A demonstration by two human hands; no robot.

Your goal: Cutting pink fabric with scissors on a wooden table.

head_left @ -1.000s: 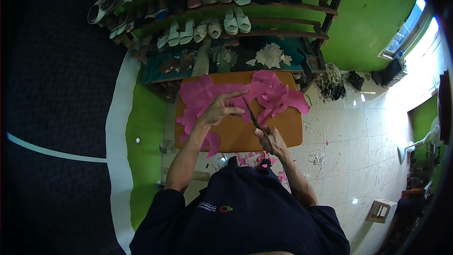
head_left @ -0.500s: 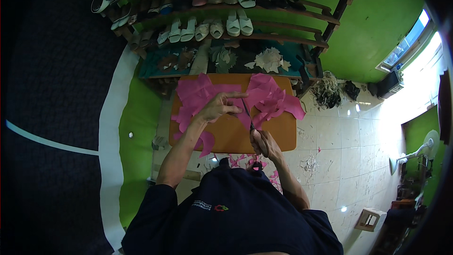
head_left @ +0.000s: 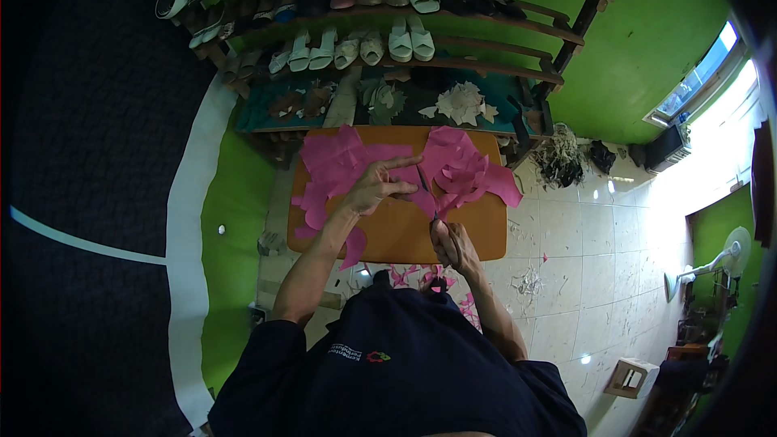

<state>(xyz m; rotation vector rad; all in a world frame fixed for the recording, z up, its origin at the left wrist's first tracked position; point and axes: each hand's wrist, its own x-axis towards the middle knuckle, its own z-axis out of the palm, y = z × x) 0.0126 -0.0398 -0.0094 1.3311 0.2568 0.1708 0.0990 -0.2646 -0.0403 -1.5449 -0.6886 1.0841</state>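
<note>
My right hand (head_left: 454, 244) is wrapped round the handles of a pair of dark scissors (head_left: 425, 180), whose blades point away from me. A small pink piece of sheet material (head_left: 422, 201) lies against the blades; whether it is leather, fabric or paper I cannot tell. My left hand (head_left: 374, 188) grips that piece near the thumb, with the index finger stretched toward the scissors' tips. Beneath both hands, more pink sheets and offcuts (head_left: 332, 158) spread over the left of the orange-brown table (head_left: 388, 235). A crumpled pink heap (head_left: 463, 178) covers its right side.
Beyond the table rises a wooden rack (head_left: 486, 23) with rows of shoes and sandals. Pale cut pieces (head_left: 463, 103) sit on its lowest shelf. Pink scraps (head_left: 405, 275) litter the tiled floor by my feet. A white fan (head_left: 732, 251) stands far right.
My right hand has shifted slightly, and its fingers have moved on the scissors' handles. The left hand stays nearly where it was, still on the pink piece.
</note>
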